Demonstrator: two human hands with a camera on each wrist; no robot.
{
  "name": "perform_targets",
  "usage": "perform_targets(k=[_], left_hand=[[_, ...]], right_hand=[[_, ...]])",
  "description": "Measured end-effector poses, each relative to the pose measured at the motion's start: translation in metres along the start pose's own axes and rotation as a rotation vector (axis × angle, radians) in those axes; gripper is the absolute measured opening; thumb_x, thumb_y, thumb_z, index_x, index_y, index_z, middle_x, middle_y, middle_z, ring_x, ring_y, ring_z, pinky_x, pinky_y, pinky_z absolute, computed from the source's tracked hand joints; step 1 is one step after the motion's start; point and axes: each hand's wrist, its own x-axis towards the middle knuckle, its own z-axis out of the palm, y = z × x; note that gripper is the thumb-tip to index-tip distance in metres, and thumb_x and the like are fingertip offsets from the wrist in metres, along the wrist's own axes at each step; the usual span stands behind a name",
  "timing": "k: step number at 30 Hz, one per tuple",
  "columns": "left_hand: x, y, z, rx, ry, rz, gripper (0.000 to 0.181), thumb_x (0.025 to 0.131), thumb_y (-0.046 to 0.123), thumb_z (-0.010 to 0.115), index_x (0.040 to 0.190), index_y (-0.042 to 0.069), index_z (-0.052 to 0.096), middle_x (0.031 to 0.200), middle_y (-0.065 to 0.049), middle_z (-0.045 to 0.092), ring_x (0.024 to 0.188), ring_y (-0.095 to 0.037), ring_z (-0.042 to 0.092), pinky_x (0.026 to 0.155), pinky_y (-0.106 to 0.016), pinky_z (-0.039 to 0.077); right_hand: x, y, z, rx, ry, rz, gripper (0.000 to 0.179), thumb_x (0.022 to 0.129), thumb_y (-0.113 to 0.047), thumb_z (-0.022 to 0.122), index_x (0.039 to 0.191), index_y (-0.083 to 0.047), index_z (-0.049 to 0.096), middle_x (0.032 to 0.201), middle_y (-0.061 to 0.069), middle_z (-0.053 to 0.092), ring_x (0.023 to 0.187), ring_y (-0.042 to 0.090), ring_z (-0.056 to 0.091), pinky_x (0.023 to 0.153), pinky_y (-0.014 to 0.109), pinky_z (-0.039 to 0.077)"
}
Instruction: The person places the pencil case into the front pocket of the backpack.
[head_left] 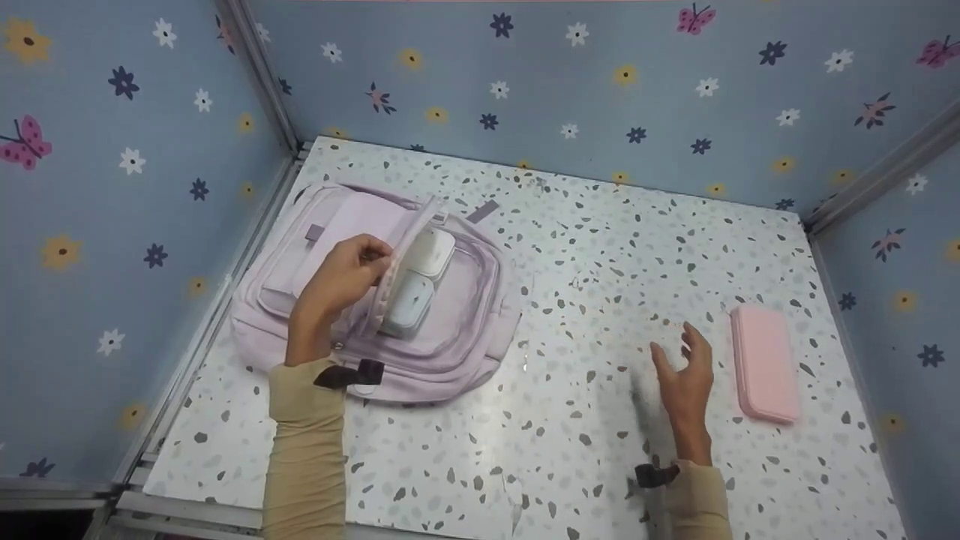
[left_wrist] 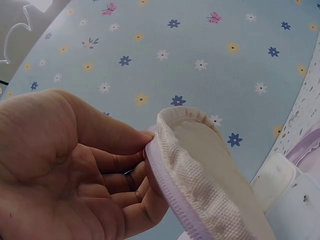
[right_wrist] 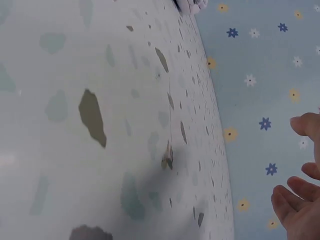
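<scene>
A pale lilac backpack [head_left: 472, 367] lies flat on the left half of the table. My left hand [head_left: 341, 274] pinches the edge of its front pocket flap [head_left: 394, 274] between thumb and fingers and holds it up. In the left wrist view the flap shows a lilac zip tape [left_wrist: 172, 187] and a cream lining. Inside the pocket sit a white case [head_left: 433, 253] and a pale blue case [head_left: 409, 301]. My right hand [head_left: 686, 379] hovers over the table with its fingers spread, holding nothing. Just right of it lies a pink oblong case [head_left: 766, 364].
The white speckled table [head_left: 585, 247] is bounded by blue flowered panels [head_left: 540, 75] at the back and both sides. Metal rails [head_left: 262, 82] run along the panel corners. A dark strap [head_left: 482, 211] sticks out from the backpack's top.
</scene>
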Motion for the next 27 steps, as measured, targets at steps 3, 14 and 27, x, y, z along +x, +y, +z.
perform_targets(k=[3, 14, 27], left_hand=[[0.0, -0.001, -0.001, 0.004, -0.01, 0.009, 0.023, 0.099, 0.007, 0.044, 0.116, -0.007, 0.051, 0.101, -0.011, 0.051, 0.085, -0.016, 0.05, 0.078, -0.026, 0.045], [0.0, -0.003, 0.0, -0.002, -0.004, 0.036, 0.022, 0.098, 0.006, 0.045, 0.114, -0.007, 0.051, 0.099, -0.01, 0.05, 0.084, -0.015, 0.05, 0.076, -0.024, 0.047], [-0.002, 0.0, 0.0, -0.012, 0.005, 0.024, 0.024, 0.098, 0.006, 0.047, 0.115, -0.009, 0.051, 0.099, -0.01, 0.051, 0.085, -0.014, 0.051, 0.076, -0.021, 0.047]], right_hand=[[0.002, 0.009, -0.011, -0.019, 0.022, 0.05, 0.061, 0.086, -0.016, 0.071, 0.139, -0.003, 0.044, 0.139, 0.018, 0.045, 0.129, 0.032, 0.044, 0.106, 0.046, 0.036], [0.006, 0.037, -0.05, -0.119, 0.086, 0.197, 0.062, 0.087, -0.02, 0.068, 0.141, -0.005, 0.04, 0.14, 0.016, 0.042, 0.128, 0.031, 0.042, 0.108, 0.043, 0.035], [0.012, 0.075, -0.093, -0.349, 0.049, 0.442, 0.082, 0.088, -0.034, 0.063, 0.15, -0.003, 0.02, 0.152, 0.023, 0.022, 0.138, 0.04, 0.023, 0.112, 0.055, 0.021]])
